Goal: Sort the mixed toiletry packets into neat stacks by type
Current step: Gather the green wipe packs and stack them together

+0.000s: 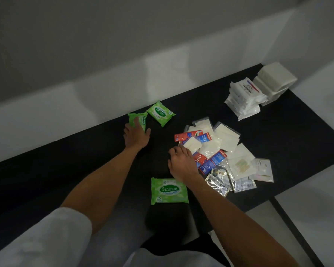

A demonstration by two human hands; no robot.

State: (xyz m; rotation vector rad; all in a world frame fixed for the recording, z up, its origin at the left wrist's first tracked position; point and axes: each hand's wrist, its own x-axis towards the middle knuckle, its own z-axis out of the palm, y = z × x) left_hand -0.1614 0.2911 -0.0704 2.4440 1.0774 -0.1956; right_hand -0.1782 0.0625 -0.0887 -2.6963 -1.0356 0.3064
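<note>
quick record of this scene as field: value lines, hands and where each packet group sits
table: black
left hand: rests on a green wipes pack near the far edge
second pack: just right of it, label up
third pack: near edge, beside the right forearm
right hand: at the left edge of the mixed pile, grip unclear
pile contents: Colgate sachets, white and clear packets, unsorted
done: Dove stack and white stack, far right corner

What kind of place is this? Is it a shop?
Probably a plain workroom, not a shop, though I can't be sure. A bare black table stands against a plain white wall, with neat stacks of white packets at its far corner and a mixed pile of toiletry packets nearby.
</note>
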